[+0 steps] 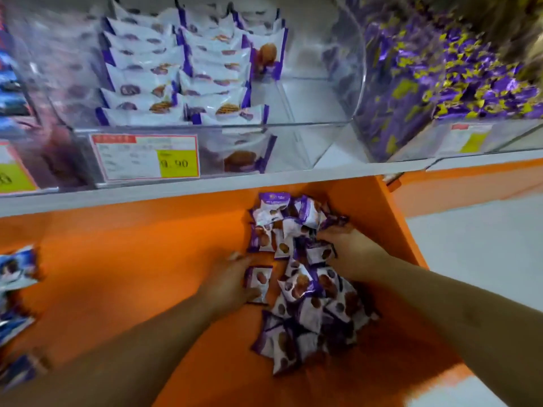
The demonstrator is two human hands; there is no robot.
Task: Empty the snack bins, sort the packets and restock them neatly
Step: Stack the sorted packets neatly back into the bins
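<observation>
A loose pile of purple-and-white snack packets (305,277) lies on the orange ledge (132,259) below the bins. My left hand (232,282) reaches into the pile's left side and grips one packet (258,283). My right hand (343,248) lies on the pile's right side, its fingers among the packets; what they hold is hidden. Above, a clear plastic bin (293,127) holds neat rows of the same packets (176,71) on its left and middle, with its right part bare.
To the right, another clear bin (382,136) is heaped with purple-and-yellow wrapped sweets (470,80). Blue-and-white packets (17,268) lie at the ledge's left edge. Price labels (145,157) are fixed to the bin fronts. White floor (476,236) shows beyond the ledge's right end.
</observation>
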